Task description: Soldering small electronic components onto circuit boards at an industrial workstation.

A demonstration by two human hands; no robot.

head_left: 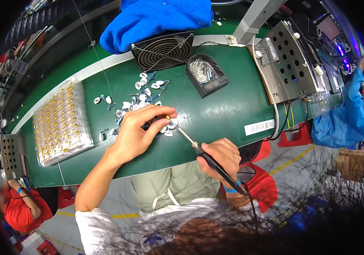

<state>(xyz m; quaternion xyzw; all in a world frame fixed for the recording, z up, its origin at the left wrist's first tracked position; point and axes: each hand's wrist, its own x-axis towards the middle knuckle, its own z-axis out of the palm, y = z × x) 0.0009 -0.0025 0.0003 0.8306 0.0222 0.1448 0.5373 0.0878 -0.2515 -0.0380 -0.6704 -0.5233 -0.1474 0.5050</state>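
Nearside of the fan [158, 53], your left hand [133, 129] pinches a small yellow part [168, 117]; your right hand [225, 156], apart, grips the soldering iron [209, 160]. Work looks midway: white pieces [143, 97] lie loose before the fan; finished count unclear.

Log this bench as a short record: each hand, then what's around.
Left hand: apparently pinching a small yellow piece
Right hand: holding a soldering iron, tip toward the left hand
Work surface: green table
Around left hand: loose white pieces
Left side: clear plastic tray
Far side: black fan, blue cloth, open black bin of metal pieces
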